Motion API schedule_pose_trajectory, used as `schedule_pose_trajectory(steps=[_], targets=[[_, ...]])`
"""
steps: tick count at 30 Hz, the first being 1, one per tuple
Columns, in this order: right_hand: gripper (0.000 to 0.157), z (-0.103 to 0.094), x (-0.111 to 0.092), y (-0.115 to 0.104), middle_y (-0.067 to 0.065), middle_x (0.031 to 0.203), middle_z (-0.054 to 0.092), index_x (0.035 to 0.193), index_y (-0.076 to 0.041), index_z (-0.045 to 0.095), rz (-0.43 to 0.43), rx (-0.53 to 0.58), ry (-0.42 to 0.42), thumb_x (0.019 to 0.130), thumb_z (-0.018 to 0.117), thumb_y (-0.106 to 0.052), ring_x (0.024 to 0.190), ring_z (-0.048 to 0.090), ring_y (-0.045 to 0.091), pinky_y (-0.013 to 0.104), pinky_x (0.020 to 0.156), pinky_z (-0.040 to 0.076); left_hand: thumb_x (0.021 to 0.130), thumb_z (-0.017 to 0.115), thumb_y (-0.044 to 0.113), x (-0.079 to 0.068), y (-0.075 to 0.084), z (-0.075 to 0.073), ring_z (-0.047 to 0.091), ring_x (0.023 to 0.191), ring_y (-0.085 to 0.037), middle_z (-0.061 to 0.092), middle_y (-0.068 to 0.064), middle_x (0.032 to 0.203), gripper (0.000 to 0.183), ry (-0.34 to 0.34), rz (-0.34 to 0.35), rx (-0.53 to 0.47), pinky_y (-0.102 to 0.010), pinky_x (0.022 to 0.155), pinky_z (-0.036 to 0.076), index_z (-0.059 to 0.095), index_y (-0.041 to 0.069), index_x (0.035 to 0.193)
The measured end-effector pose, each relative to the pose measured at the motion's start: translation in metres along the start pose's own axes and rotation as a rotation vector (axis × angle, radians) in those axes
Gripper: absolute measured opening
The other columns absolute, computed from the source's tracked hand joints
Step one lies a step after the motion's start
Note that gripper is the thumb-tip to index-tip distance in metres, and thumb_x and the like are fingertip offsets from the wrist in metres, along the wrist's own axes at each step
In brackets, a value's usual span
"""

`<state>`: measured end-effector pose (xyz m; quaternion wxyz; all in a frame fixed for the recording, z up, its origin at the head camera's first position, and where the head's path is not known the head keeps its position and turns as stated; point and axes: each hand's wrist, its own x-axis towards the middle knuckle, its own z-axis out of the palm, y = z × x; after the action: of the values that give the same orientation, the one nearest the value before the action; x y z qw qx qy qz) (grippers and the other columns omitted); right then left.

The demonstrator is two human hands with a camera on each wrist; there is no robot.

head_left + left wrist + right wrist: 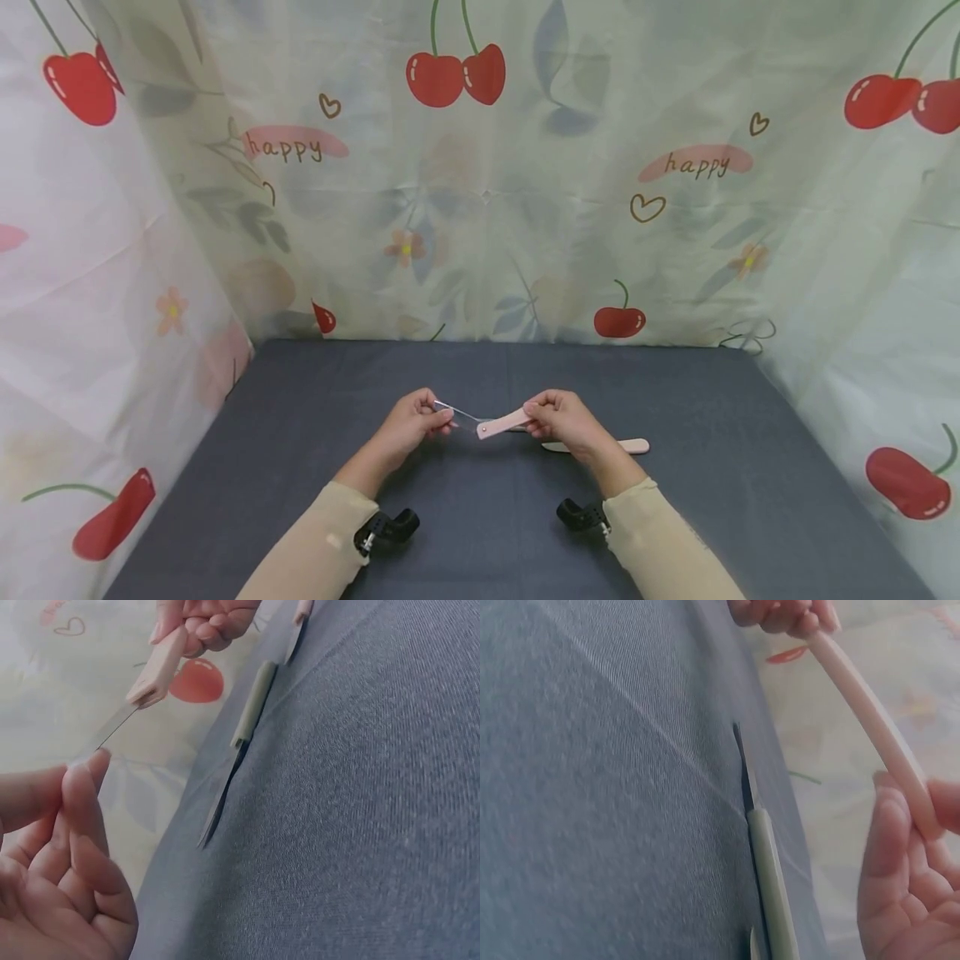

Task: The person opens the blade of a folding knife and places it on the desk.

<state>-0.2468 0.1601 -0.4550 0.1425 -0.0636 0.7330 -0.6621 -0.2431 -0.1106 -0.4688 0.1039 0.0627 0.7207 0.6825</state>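
A folding knife with a pale pink handle (501, 424) is held up over the table between both hands, its blade part-way out at an angle to the handle. My left hand (412, 425) pinches the blade (116, 726) near its tip between thumb and fingers. At the far end of the handle, my right hand (567, 422) grips it with thumb and fingertips. Below lies a knife with a pale green handle (255, 705), its blade extended. It is mostly hidden behind the right hand in the head view.
Another knife with a light pinkish handle (633, 447) lies on the dark grey tablecloth (360, 367), by the right wrist, blade pointing left. Curtains (480, 208) printed with cherries hang behind the table and along both sides. A black camera mount sits on each sleeve.
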Motion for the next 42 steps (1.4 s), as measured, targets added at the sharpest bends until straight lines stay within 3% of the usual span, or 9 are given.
schedule_pose_trajectory(steps=[8,13,17,27,34,42], targets=[[0.018,0.008,0.003,0.002,0.008,0.075,0.064,0.099,0.007,0.058,-0.019,0.094,0.18,0.09,0.058,-0.009,0.065,0.061,0.013,0.029,0.064,0.053,0.085,0.064,0.005,0.005,-0.007,0.007,0.058,0.062,-0.018,0.067,-0.013,0.075,0.018,0.166,0.048,-0.087,-0.027,0.056,0.039,0.046,0.004,0.081],[0.019,0.014,0.004,0.005,0.009,0.075,0.065,0.098,0.005,0.058,-0.031,0.123,0.254,0.091,0.059,-0.012,0.065,0.061,0.013,0.036,0.068,0.053,0.086,0.064,0.007,0.006,-0.009,0.013,0.061,0.064,-0.021,0.068,-0.016,0.076,0.019,0.262,0.054,-0.12,-0.026,0.055,0.038,0.045,0.005,0.081],[0.017,0.018,0.005,0.007,0.008,0.074,0.064,0.099,0.006,0.057,-0.036,0.17,0.297,0.091,0.058,-0.01,0.063,0.061,0.012,0.033,0.065,0.053,0.086,0.064,0.009,0.006,-0.01,0.017,0.059,0.063,-0.02,0.067,-0.021,0.081,0.019,0.312,0.06,-0.16,-0.026,0.056,0.038,0.046,0.007,0.081],[0.016,0.023,0.007,0.009,0.008,0.072,0.064,0.1,0.006,0.056,-0.035,0.227,0.348,0.091,0.057,-0.008,0.061,0.06,0.01,0.026,0.059,0.051,0.085,0.065,0.009,0.004,-0.014,0.028,0.056,0.059,-0.01,0.07,-0.008,0.078,0.02,0.366,0.07,-0.281,-0.022,0.054,0.037,0.045,0.007,0.083],[0.017,0.024,0.006,0.01,0.009,0.075,0.065,0.1,0.004,0.056,0.001,0.216,0.366,0.091,0.057,-0.01,0.063,0.061,0.011,0.028,0.063,0.052,0.085,0.065,0.01,0.004,-0.017,0.031,0.057,0.059,-0.008,0.07,-0.004,0.076,0.02,0.379,0.059,-0.291,-0.024,0.055,0.038,0.045,0.008,0.083],[0.018,0.024,0.004,0.011,0.009,0.075,0.064,0.099,0.005,0.057,-0.027,0.215,0.352,0.09,0.059,-0.011,0.065,0.061,0.014,0.03,0.064,0.052,0.085,0.067,0.015,0.003,-0.018,0.028,0.058,0.059,-0.008,0.07,-0.003,0.077,0.02,0.381,0.011,-0.25,-0.023,0.055,0.041,0.047,0.009,0.084]])
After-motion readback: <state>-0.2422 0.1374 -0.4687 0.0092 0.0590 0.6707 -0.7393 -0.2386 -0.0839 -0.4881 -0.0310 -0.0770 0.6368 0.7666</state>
